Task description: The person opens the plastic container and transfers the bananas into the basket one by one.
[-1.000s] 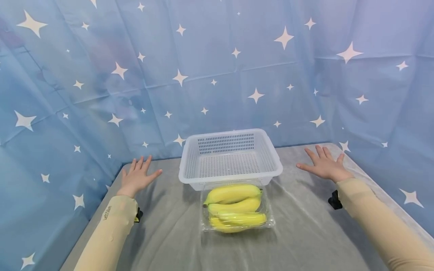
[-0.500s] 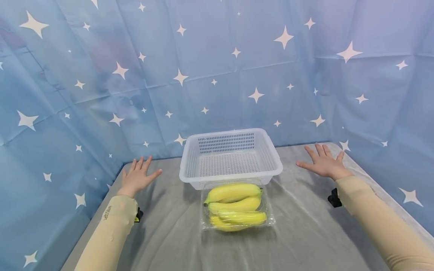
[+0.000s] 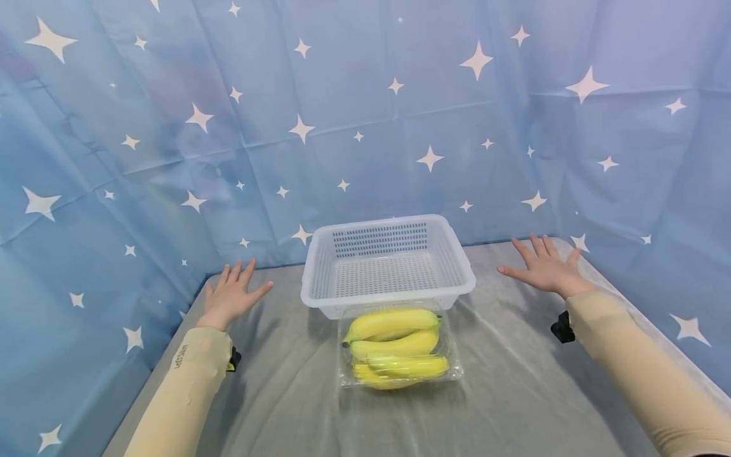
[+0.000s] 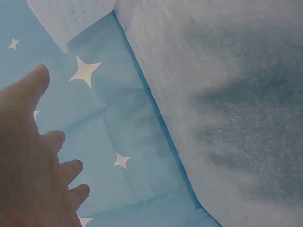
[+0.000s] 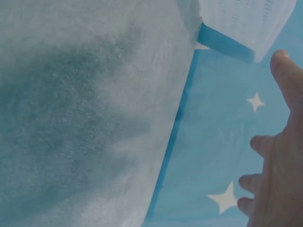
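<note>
Nearest us: bananas (image 3: 396, 348) in a clear pack, mid-table, touching the basket (image 3: 388, 263) behind. Our left hand (image 3: 231, 297) and right hand (image 3: 545, 270) lie flat, fingers spread, holding nothing, well apart from both. Looks like pre-grasp; next move likely needs both hands in on the pack. Left sleeve print too small to read.

- The basket (image 4: 75, 16) is cut off by the top edge in both wrist views; only a corner shows.
- The left hand (image 4: 28, 165) is cropped at the frame's left edge.
- The lowest bananas (image 3: 394, 355) blur behind the clear box.
</note>
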`<state>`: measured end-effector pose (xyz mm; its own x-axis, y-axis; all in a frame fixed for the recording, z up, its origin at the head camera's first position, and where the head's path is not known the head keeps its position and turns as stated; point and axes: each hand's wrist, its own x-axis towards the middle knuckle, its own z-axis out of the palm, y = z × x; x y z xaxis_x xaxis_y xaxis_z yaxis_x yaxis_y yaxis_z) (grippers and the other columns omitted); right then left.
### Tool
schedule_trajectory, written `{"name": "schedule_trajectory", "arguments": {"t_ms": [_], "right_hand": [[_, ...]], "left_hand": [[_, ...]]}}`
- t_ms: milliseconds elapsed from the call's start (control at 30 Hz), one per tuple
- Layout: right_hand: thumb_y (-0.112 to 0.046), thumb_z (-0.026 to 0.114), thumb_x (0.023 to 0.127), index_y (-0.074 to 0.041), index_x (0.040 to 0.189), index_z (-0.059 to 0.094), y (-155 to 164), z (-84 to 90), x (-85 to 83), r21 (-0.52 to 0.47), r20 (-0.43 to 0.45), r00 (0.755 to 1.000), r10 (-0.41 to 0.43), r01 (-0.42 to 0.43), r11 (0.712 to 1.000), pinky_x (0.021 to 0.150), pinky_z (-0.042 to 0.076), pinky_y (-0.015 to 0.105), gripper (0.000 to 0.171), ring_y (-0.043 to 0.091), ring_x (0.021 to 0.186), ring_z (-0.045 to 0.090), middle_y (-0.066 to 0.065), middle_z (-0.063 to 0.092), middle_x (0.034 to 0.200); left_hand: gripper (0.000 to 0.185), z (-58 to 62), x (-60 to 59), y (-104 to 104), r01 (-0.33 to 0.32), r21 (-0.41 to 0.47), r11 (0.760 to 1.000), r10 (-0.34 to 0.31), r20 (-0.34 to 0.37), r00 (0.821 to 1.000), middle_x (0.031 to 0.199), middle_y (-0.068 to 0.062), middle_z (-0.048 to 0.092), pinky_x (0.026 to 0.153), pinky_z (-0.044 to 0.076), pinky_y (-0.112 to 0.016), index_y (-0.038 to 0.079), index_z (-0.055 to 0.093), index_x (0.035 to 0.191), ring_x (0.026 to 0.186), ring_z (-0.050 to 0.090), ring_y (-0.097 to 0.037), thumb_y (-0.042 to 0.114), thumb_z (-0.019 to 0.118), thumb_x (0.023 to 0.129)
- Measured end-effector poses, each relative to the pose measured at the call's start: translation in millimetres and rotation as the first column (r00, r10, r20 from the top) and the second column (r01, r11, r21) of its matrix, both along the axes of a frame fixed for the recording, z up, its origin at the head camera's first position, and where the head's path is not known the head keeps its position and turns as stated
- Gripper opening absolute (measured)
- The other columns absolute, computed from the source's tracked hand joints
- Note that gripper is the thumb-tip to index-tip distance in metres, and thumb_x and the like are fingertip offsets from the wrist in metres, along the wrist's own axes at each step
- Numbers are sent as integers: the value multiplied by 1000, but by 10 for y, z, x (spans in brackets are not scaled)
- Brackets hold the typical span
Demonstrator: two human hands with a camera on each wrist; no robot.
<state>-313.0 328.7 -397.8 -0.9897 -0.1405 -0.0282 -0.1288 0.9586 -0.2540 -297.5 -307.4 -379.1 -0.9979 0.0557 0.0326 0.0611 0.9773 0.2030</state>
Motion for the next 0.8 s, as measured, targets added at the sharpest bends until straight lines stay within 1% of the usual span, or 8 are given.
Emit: {"name": "schedule_trajectory", "arguments": {"t_ms": [100, 233, 333, 433, 567, 667, 733, 800], "right_hand": [[-75, 39, 88, -7, 155, 7, -37, 12, -1, 5, -6, 1000, 13, -13, 1000, 85, -25, 76, 101, 53, 138, -10, 34, -7, 153], [-71, 42, 90, -7, 155, 7, -119, 33, 37, -22, -7, 999, 40, -40, 999, 85, -21, 79, 98, 53, 138, -9, 35, -5, 153], [-68, 43, 91, -9, 156, 6, -196, 53, 54, -48, -24, 998, 63, -64, 997, 86, -19, 79, 95, 52, 139, -9, 34, -5, 154], [-67, 44, 92, -10, 156, 8, -258, 63, 68, -64, -42, 996, 76, -79, 995, 87, -17, 80, 93, 51, 139, -8, 32, -2, 154], [-63, 46, 94, -9, 156, 11, -317, 66, 99, -124, -38, 995, 90, -94, 988, 90, -11, 80, 90, 51, 140, -4, 31, 1, 155], [-55, 49, 96, -7, 155, 13, -361, 80, 141, -214, -60, 991, 119, -130, 968, 96, 1, 79, 85, 52, 140, 3, 31, 6, 155], [-49, 51, 98, -6, 155, 13, -391, 97, 177, -289, -94, 986, 140, -162, 944, 98, 9, 77, 81, 52, 139, 7, 31, 8, 155], [-43, 53, 99, -6, 155, 12, -424, 119, 213, -356, -130, 979, 157, -194, 914, 100, 14, 74, 79, 52, 139, 9, 29, 9, 156]], "left_hand": [[95, 7, 8, 6, 2, 4, 1000, -2, -7, 1000, 158, -24, 3, 102, -8, -72, 14, 8, 157, 143, -4, -46, 76, 32, 89], [93, -5, 7, 17, 8, 22, 1000, -8, -9, 1000, 159, -23, 5, 102, -6, -73, 15, 6, 157, 143, -1, -45, 75, 31, 91], [90, -3, 2, 30, 8, 43, 999, -7, -23, 1000, 158, -23, 8, 102, -4, -73, 13, 8, 156, 143, 2, -45, 72, 33, 93], [88, 9, -1, 44, 7, 57, 998, -4, -44, 999, 157, -24, 13, 102, -1, -74, 11, 12, 156, 142, 9, -46, 70, 32, 94], [83, 19, 19, 78, 36, 129, 991, -27, -68, 997, 155, -25, 19, 106, 9, -69, 6, 17, 155, 139, 19, -47, 64, 33, 97], [78, 16, 58, 105, 56, 202, 978, -41, -77, 996, 154, -26, 23, 107, 20, -63, 4, 20, 154, 137, 26, -46, 59, 35, 99], [75, 9, 95, 125, 62, 245, 968, -42, -85, 995, 152, -26, 27, 106, 26, -61, 3, 22, 153, 134, 32, -47, 55, 37, 100], [73, 2, 139, 140, 61, 278, 959, -33, -101, 994, 149, -26, 33, 102, 32, -60, 4, 26, 152, 128, 40, -46, 54, 38, 101]]}}
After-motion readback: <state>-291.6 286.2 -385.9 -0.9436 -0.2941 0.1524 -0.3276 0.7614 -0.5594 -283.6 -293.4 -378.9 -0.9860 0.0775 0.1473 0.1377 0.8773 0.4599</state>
